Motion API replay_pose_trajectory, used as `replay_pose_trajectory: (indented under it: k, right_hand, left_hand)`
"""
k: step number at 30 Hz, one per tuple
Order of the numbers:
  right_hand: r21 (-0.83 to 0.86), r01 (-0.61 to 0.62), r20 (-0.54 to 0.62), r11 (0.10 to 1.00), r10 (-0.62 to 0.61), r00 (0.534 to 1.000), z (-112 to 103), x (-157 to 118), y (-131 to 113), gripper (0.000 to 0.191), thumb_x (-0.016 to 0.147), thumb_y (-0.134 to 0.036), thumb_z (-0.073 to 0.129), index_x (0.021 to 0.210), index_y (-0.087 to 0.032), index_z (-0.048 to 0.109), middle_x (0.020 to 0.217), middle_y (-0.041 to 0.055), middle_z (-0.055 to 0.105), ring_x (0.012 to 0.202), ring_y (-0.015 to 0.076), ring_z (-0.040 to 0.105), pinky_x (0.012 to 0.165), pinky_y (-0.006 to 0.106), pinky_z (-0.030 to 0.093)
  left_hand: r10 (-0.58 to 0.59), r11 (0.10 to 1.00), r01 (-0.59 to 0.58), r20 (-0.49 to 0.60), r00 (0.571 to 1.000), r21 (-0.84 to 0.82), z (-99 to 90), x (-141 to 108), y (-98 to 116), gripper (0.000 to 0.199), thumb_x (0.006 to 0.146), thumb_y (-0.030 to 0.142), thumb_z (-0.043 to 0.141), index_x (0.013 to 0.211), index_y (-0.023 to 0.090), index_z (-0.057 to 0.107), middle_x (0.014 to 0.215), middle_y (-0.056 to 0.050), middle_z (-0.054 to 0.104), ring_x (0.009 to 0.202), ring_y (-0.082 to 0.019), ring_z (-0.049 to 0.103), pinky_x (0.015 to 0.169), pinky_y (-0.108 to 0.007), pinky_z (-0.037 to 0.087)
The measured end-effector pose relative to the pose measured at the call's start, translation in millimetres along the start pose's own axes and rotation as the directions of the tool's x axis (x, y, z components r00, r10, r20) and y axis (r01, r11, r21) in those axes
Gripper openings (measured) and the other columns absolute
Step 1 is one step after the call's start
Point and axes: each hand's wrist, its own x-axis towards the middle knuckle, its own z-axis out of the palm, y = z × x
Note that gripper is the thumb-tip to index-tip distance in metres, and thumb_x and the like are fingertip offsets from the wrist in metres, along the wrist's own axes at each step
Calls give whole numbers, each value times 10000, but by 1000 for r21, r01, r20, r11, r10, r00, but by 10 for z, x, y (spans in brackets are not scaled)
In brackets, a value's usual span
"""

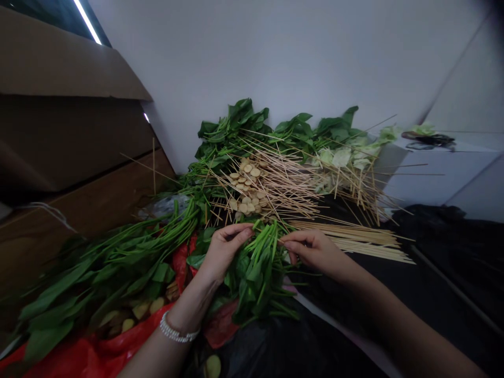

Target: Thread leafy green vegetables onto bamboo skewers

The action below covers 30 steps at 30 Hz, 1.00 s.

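My left hand, with a pale beaded bracelet at the wrist, pinches the upper stems of a bunch of leafy greens. The leaves of that bunch hang down between my hands. At its right side, my right hand is closed in a pinch on what looks like a thin bamboo skewer, mostly hidden by the fingers and stems. Just beyond my hands lie loose bamboo skewers and a pile of skewered potato slices.
More long-stemmed greens lie at left on a red plastic bag with cut pieces. Skewered greens and skewered cabbage leaves line the white wall. Black plastic lies at right, a cardboard box at left.
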Motion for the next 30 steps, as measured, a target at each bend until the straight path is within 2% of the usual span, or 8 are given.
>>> replay_pose_trajectory:
  k: [12,20,22,25,27,30]
  right_hand:
    - [-52,12,-14,999,-12,1000,37,-14,-68,260,869,-319,574,875,-140,762,566,-7,597,500,101,450,496,234,334]
    - [-50,10,-37,999,-12,999,134,-16,-44,233,861,-303,577,847,-153,756,550,-1,604,546,126,516,558,252,391]
    - [-20,7,-29,1000,-8,1000,104,-20,-54,226,849,-316,599,844,-148,750,560,-2,606,530,114,505,524,237,374]
    - [93,-2,-81,996,10,997,-34,-27,-75,266,826,-379,644,903,-142,737,553,-12,603,429,74,400,421,212,274]
    - [202,56,-219,978,-10,976,-169,-29,-84,304,814,-415,665,945,-147,722,555,-20,599,377,49,325,381,205,198]
    - [292,231,-476,928,-68,877,-355,-25,-92,268,791,-391,705,933,-164,712,568,-28,591,348,28,292,363,206,148]
  left_hand:
    - [3,998,-5,31,1000,62,4,4,25,262,570,324,888,770,185,794,756,-44,772,650,-125,664,658,-207,505]
    - [-146,989,143,59,988,44,16,-2,42,320,495,337,915,731,168,781,644,-43,739,552,-131,637,572,-224,494]
    - [-96,993,91,65,993,76,-1,-5,50,321,524,360,902,750,165,784,678,-54,747,582,-144,646,595,-234,498]
    - [118,983,-116,-6,993,144,-57,9,61,330,648,436,828,830,163,790,819,-75,767,733,-178,675,689,-242,505]
    - [263,955,-246,-94,960,164,-103,31,61,352,741,479,748,909,171,784,899,-67,763,824,-182,666,740,-232,494]
    - [344,936,-328,-147,927,125,-134,54,59,347,799,497,684,939,192,772,914,-44,747,833,-165,643,748,-219,479]
